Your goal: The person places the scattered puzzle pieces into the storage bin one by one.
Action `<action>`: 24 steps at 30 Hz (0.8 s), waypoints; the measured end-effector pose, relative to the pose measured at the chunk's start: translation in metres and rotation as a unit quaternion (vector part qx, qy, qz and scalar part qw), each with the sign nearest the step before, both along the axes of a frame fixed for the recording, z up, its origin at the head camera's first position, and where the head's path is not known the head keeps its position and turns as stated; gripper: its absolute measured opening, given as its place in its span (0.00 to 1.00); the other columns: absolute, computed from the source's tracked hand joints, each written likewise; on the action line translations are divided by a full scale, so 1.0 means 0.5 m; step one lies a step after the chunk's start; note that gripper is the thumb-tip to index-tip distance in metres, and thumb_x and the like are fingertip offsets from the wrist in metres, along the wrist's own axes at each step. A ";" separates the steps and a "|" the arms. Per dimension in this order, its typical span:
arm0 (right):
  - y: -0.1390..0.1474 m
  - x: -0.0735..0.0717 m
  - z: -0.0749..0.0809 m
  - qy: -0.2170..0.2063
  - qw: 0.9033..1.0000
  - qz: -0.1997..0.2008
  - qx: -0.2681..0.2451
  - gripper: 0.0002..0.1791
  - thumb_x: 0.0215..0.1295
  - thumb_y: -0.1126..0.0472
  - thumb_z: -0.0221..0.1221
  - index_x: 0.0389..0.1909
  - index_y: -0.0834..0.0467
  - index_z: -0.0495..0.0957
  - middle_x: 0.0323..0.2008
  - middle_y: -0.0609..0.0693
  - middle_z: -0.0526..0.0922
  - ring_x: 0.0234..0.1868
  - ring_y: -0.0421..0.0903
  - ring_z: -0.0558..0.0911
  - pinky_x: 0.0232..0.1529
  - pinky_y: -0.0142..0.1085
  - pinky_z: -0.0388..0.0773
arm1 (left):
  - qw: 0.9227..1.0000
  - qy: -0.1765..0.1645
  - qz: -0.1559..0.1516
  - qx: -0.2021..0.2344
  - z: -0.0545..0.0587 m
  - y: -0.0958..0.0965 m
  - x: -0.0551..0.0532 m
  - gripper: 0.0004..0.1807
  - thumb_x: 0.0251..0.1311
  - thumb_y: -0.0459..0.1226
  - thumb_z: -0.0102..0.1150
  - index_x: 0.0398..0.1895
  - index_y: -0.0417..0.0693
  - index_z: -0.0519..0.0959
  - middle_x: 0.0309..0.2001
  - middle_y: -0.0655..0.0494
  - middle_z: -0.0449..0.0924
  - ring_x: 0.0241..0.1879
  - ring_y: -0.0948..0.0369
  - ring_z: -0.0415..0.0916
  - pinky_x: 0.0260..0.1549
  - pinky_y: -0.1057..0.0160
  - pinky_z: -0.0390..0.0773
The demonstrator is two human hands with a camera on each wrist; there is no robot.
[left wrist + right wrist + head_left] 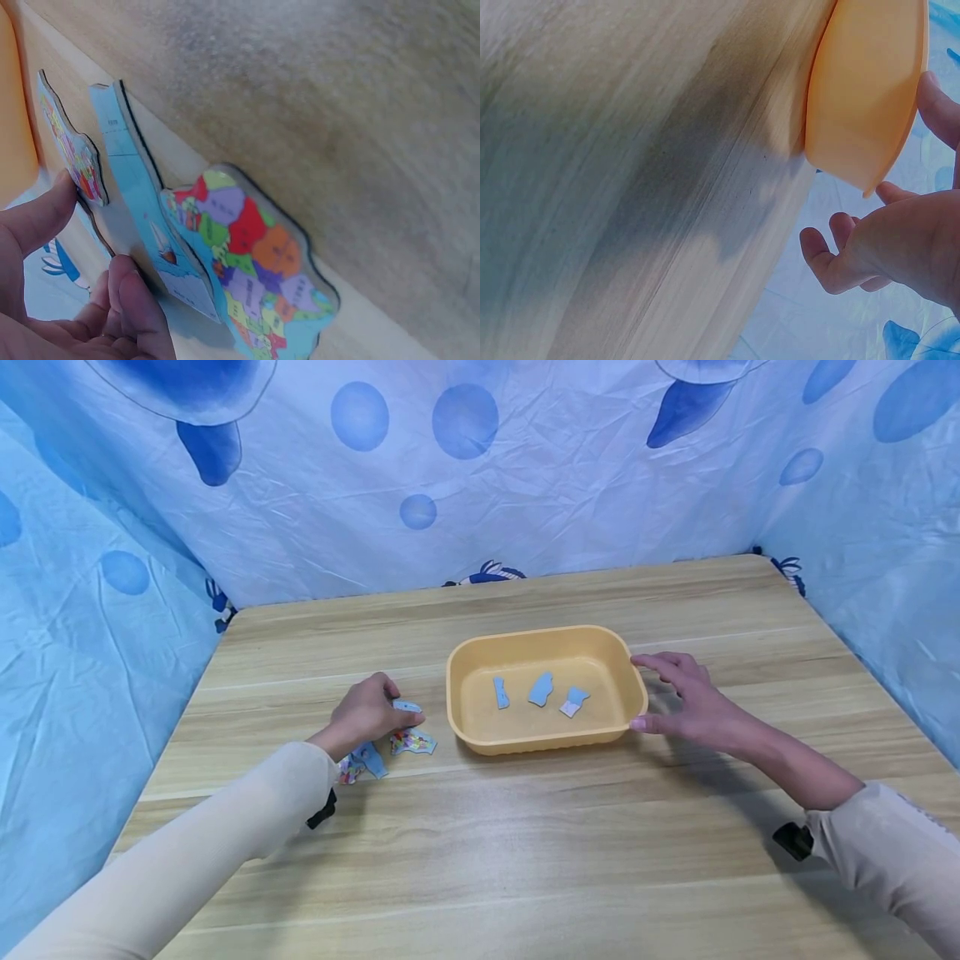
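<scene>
A shallow, yellow-orange plastic tray with rounded corners (540,747) sits on a pale wood-grain table (480,860), and the two hands lie at opposite ends of it. To the tray's left, just apart from its wall, the left hand (367,714) is nearly closed, thumb and fingertips pinching a small light-blue flat puzzle piece (407,706). Below that hand, on the tray's near-left side, three more pieces lie on the wood: a multicoloured map-printed piece with a blue edge (414,742), closest to the tray; a long blue piece with a sailing boat printed on it (150,214); and a larger patchwork-coloured map piece (255,259), farthest from the tray. The last two touch or overlap; I cannot tell which.

At the tray's right end, the right hand (686,706) is spread wide, thumb and index fingertip touching the rim at separate spots, the other fingers loosely bent and gripping nothing.

Inside the tray, well apart from the left hand, lie a narrow blue piece (501,692) toward the left, a broader blue piece (541,689) in the middle, and a blue and pale-pink piece (574,702) nearest the right hand. Beyond the tray hangs a blue-and-white printed cloth (525,518).
</scene>
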State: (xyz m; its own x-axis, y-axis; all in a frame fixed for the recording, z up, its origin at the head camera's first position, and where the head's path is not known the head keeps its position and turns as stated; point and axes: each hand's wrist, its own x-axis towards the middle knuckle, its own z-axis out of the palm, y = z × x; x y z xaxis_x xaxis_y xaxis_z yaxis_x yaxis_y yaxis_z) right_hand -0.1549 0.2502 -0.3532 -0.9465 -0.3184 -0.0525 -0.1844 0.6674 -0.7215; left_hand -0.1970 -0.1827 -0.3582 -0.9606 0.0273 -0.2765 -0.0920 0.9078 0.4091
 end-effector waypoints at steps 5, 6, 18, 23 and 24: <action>-0.002 0.000 0.002 -0.007 1.000 -0.004 0.005 0.48 0.54 0.51 0.70 0.73 0.55 0.55 0.69 0.64 0.49 0.67 0.65 0.47 0.55 0.68 0.56 | 0.999 -0.007 0.022 -0.029 0.001 -0.003 0.002 0.33 0.48 0.58 0.69 0.43 0.42 0.71 0.41 0.47 0.75 0.35 0.53 0.71 0.33 0.58 0.69; -0.002 0.000 0.002 -0.008 1.000 -0.004 0.006 0.48 0.55 0.51 0.70 0.73 0.55 0.55 0.69 0.64 0.49 0.67 0.65 0.47 0.55 0.69 0.56 | 0.999 -0.006 0.024 -0.033 0.000 -0.003 0.002 0.31 0.48 0.58 0.69 0.40 0.43 0.71 0.38 0.49 0.75 0.33 0.54 0.71 0.31 0.59 0.69; -0.001 -0.001 0.001 -0.009 1.000 -0.004 0.003 0.49 0.54 0.51 0.70 0.73 0.53 0.55 0.69 0.63 0.49 0.68 0.65 0.47 0.55 0.70 0.55 | 0.999 0.007 0.022 -0.026 -0.002 0.006 0.005 0.28 0.49 0.54 0.70 0.42 0.43 0.73 0.42 0.49 0.76 0.36 0.54 0.72 0.34 0.58 0.70; -0.001 -0.001 0.001 -0.008 1.000 -0.004 0.003 0.49 0.54 0.51 0.70 0.73 0.54 0.55 0.69 0.64 0.49 0.67 0.66 0.47 0.55 0.70 0.55 | 1.000 0.021 0.006 -0.016 -0.007 0.006 0.003 0.31 0.49 0.55 0.70 0.45 0.43 0.72 0.46 0.47 0.75 0.40 0.52 0.72 0.38 0.54 0.71; -0.001 -0.001 0.001 -0.007 1.000 -0.004 0.003 0.49 0.54 0.51 0.70 0.73 0.54 0.55 0.69 0.64 0.49 0.67 0.66 0.46 0.55 0.70 0.55 | 1.000 0.024 0.002 -0.015 -0.008 0.005 0.003 0.31 0.49 0.55 0.70 0.46 0.43 0.72 0.47 0.46 0.75 0.41 0.52 0.72 0.39 0.54 0.71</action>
